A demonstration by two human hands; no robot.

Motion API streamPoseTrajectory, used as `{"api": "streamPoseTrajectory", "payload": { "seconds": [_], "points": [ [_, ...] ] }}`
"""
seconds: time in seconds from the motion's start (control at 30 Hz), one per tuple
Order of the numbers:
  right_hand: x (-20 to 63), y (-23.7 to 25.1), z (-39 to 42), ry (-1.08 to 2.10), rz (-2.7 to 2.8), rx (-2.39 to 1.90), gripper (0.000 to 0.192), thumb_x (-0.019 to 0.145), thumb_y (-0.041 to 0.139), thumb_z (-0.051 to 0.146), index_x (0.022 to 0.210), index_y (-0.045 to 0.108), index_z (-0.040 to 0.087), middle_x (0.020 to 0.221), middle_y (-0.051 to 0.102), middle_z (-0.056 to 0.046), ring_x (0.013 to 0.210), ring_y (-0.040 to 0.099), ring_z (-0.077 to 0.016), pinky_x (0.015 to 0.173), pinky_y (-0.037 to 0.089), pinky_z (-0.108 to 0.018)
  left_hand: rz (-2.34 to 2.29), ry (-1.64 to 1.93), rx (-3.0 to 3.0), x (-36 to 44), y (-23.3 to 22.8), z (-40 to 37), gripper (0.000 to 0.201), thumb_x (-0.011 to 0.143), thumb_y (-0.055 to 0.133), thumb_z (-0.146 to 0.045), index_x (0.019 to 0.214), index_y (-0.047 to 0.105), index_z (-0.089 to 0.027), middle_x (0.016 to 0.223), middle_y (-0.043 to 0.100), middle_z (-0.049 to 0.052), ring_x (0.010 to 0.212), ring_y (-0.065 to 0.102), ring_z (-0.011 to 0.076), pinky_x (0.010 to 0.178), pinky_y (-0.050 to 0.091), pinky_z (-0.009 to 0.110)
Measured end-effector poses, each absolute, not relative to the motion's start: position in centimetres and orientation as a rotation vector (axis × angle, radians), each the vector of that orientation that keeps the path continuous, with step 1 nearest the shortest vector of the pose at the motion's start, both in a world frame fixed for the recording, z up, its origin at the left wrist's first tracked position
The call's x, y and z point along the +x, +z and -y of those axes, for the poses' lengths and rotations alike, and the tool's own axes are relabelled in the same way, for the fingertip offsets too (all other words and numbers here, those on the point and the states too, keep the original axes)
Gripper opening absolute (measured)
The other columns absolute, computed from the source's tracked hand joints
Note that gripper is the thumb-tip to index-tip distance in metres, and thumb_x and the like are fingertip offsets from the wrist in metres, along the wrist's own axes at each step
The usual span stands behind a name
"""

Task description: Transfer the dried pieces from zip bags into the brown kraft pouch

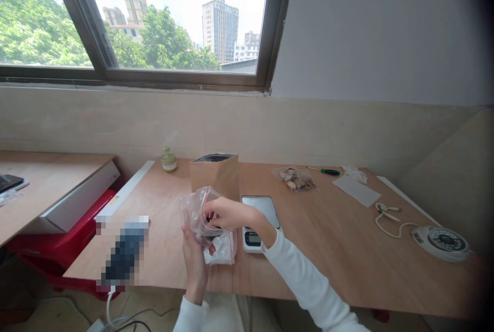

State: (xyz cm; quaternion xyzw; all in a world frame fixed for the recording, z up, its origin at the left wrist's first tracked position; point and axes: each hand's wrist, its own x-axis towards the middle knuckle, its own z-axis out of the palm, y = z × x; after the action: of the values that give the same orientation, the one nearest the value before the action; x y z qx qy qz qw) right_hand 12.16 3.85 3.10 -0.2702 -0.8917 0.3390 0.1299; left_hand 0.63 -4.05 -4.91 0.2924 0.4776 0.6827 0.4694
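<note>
My left hand (194, 257) grips a clear zip-lock bag (189, 214) with a red seal line from below and holds it up over the table. The fingers of my right hand (235, 212) are bent together at the bag's mouth, partly inside it. Something small and dark shows by those fingertips, too small to name. More clear zip-lock bags (224, 249) lie on the table just under my hands. A white digital scale (252, 243) stands beside my right wrist, partly covered by it. Behind the held bag, a brown kraft pouch (216, 175) stands upright with its top open.
On the wooden table (309, 260) are a bag of dried slices (297, 179), a green-handled screwdriver (330, 172), a white card (357, 190) and a small white fan-like device (442, 243) with a cable. A phone (125, 252) lies left, a small bottle (169, 161) at the back.
</note>
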Motion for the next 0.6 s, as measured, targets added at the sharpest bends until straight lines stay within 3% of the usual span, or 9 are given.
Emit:
{"api": "streamPoseTrajectory", "payload": {
  "seconds": [0.17, 0.27, 0.37, 0.47, 0.6],
  "points": [
    [12.6, 3.4, -4.1, 1.046, 2.369, -0.769, 0.015, 0.079, 0.060, 0.010, 0.087, 0.070, 0.018, 0.089, 0.069, -0.001, 0.078, 0.062, -0.0115, 0.072, 0.046, -0.020, -1.238, 1.677, 0.726, 0.7, -4.7, 4.4, 0.082, 0.080, 0.043, -0.069, 0.145, 0.033, -0.020, 0.045, 0.043, -0.008, 0.035, 0.038, 0.0069, 0.034, 0.031, 0.016],
    [13.1, 4.2, -4.5, 1.038, 2.188, -0.727, 0.014, 0.083, 0.060, 0.018, 0.092, 0.070, 0.019, 0.093, 0.069, -0.003, 0.081, 0.063, -0.0132, 0.073, 0.048, -0.023, -1.227, 1.661, 0.659, 0.3, -4.8, 4.3, 0.075, 0.082, 0.041, -0.068, 0.138, 0.044, -0.018, 0.050, 0.052, -0.004, 0.035, 0.035, 0.0058, 0.033, 0.028, 0.016],
    [13.6, 5.3, -6.4, 0.857, 1.924, -0.776, 0.016, 0.085, 0.058, 0.025, 0.096, 0.068, 0.019, 0.099, 0.068, -0.004, 0.084, 0.063, -0.0137, 0.077, 0.048, -0.026, -1.191, 1.660, 0.610, -0.2, -5.1, 4.0, 0.069, 0.084, 0.040, -0.066, 0.133, 0.049, -0.018, 0.080, 0.071, 0.008, 0.035, 0.033, 0.0039, 0.031, 0.025, 0.017],
    [13.9, 5.7, -10.0, 0.542, 1.652, -0.889, 0.018, 0.087, 0.054, 0.026, 0.099, 0.065, 0.019, 0.101, 0.066, -0.005, 0.086, 0.061, -0.0144, 0.081, 0.048, -0.028, -1.213, 1.702, 0.668, -0.4, -5.4, 3.8, 0.063, 0.087, 0.038, -0.062, 0.135, 0.046, -0.023, 0.116, 0.066, 0.015, 0.036, 0.034, 0.0025, 0.031, 0.025, 0.017],
    [13.8, 4.7, -14.3, 0.305, 1.625, -0.973, 0.019, 0.090, 0.048, 0.024, 0.100, 0.063, 0.017, 0.104, 0.062, -0.008, 0.092, 0.059, -0.0168, 0.083, 0.048, -0.029, -1.250, 1.710, 0.707, -0.5, -5.9, 3.7, 0.062, 0.088, 0.035, -0.062, 0.136, 0.045, -0.024, 0.121, 0.064, 0.016, 0.036, 0.034, 0.0023, 0.030, 0.025, 0.017]
  ]
}}
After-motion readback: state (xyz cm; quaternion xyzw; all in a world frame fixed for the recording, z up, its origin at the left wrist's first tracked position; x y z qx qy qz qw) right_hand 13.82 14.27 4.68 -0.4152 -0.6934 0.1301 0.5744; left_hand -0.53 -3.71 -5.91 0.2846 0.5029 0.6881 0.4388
